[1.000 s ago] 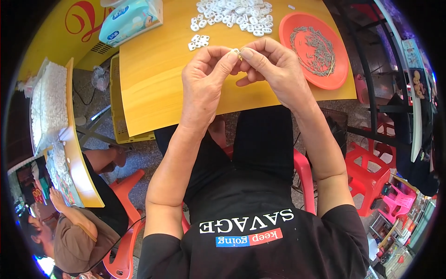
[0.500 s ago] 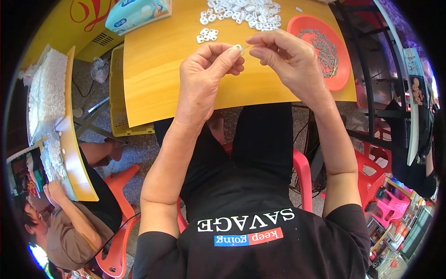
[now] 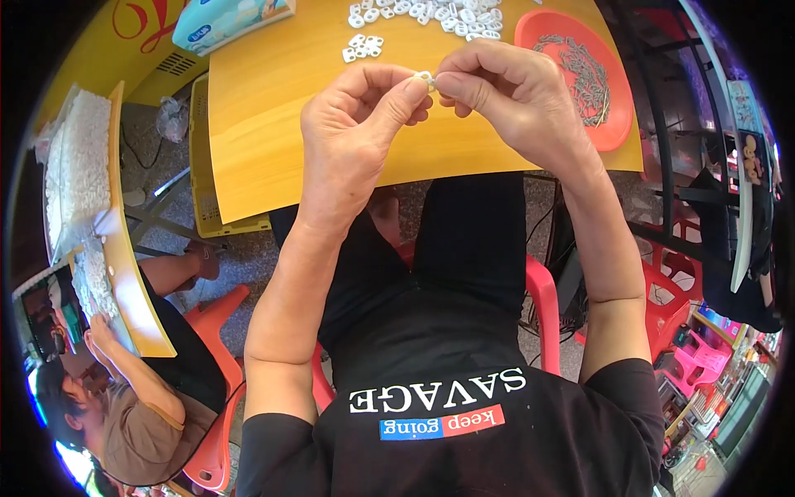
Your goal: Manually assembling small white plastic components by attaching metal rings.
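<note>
My left hand (image 3: 356, 132) and my right hand (image 3: 513, 99) meet above the yellow table (image 3: 273, 108), both pinching one small white plastic piece (image 3: 426, 79) between thumb and fingertips. Just beyond the hands lies a loose pile of white plastic pieces (image 3: 431, 12), with a few strays (image 3: 363, 47) to its left. To the right stands an orange plate (image 3: 617, 124) holding several thin grey metal parts (image 3: 584, 70). My forearms come up from the lower edge.
A teal tissue pack (image 3: 224, 21) lies at the table's far left. A yellow crate (image 3: 203, 166) stands below the table edge. At left another person (image 3: 124, 398) works at a second yellow table (image 3: 124, 273) heaped with white pieces (image 3: 79, 166). Red chairs (image 3: 662, 306) stand at right.
Both hands stay joined on the white piece; the fingertips have shifted slightly on it. The view has tilted a little, so table and hands sit higher in the picture.
</note>
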Tool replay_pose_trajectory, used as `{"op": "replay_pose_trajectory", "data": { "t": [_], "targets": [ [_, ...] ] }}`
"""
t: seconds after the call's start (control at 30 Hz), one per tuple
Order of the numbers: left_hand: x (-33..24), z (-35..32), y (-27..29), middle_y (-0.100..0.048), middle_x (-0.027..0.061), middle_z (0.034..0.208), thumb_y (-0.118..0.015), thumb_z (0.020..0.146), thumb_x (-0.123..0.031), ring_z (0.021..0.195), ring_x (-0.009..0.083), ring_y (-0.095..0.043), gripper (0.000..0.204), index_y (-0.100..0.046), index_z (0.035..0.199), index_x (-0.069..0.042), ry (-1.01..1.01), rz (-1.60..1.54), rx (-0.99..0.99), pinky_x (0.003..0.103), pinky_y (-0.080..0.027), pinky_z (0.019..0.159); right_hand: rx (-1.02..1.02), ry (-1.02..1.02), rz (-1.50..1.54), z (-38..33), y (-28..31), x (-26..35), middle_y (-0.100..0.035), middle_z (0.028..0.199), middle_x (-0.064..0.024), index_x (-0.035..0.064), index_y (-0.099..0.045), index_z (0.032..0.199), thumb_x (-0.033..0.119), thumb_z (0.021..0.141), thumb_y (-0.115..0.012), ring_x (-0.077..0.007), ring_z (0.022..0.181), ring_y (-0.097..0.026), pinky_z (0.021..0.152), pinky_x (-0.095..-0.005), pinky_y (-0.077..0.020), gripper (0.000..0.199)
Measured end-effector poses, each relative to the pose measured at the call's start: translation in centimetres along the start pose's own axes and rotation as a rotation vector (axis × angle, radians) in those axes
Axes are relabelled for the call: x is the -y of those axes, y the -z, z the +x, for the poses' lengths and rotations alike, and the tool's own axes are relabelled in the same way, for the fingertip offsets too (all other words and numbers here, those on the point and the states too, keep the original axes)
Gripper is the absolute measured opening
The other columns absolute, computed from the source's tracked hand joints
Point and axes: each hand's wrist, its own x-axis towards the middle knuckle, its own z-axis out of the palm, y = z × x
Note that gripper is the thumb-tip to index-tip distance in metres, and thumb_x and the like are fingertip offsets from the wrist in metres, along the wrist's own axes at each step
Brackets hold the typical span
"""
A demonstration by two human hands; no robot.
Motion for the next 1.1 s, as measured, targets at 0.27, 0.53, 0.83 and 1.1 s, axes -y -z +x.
{"op": "replay_pose_trajectory", "data": {
  "t": [0.27,0.53,0.83,1.1],
  "targets": [
    [0.7,-0.3,-0.1,-0.068,0.0032,0.079,-0.070,0.089,-0.007,0.074,0.0072,-0.061,0.011,-0.067,0.092,0.003,-0.047,0.212,-0.044,0.022,-0.049,0.068,0.023,-0.010,-0.017,0.1,-0.3,-0.9,-0.063,0.064,-0.0068,-0.0004,-0.069,0.086,0.007,0.085,-0.069,-0.0108,0.057,-0.060,0.054,-0.0273,-0.0472,0.007],
    [1.3,-0.3,1.4,-0.068,0.0037,0.081,-0.068,0.091,-0.009,0.075,0.0079,-0.061,0.012,-0.066,0.094,0.002,0.050,0.196,-0.062,0.022,-0.049,0.070,0.068,0.076,-0.140,0.7,-1.8,-1.2,-0.064,0.073,-0.0029,-0.0026,-0.067,0.090,0.006,0.089,-0.068,-0.0084,0.065,-0.060,0.059,-0.0232,-0.0482,0.009],
    [2.4,-0.4,3.5,-0.067,0.0055,0.087,-0.064,0.095,-0.009,0.079,0.0113,-0.062,0.011,-0.063,0.100,0.000,-0.026,-0.221,-0.240,0.024,-0.050,0.076,-0.104,-0.035,-0.091,4.4,-2.6,-2.6,-0.069,0.079,-0.0038,-0.0006,-0.069,0.104,0.013,0.093,-0.064,-0.0090,0.070,-0.064,0.064,-0.0237,-0.0511,0.018],
    [2.8,-0.3,4.3,-0.066,0.0062,0.092,-0.062,0.095,-0.008,0.084,0.0142,-0.062,0.010,-0.063,0.104,-0.002,-0.054,-0.405,-0.238,0.028,-0.051,0.080,-0.300,0.197,-0.579,7.7,-1.2,-4.7,-0.068,0.092,-0.0145,0.0070,-0.071,0.095,0.014,0.089,-0.062,-0.0352,0.085,-0.066,0.072,-0.0412,-0.0529,0.013]
  ]
}}
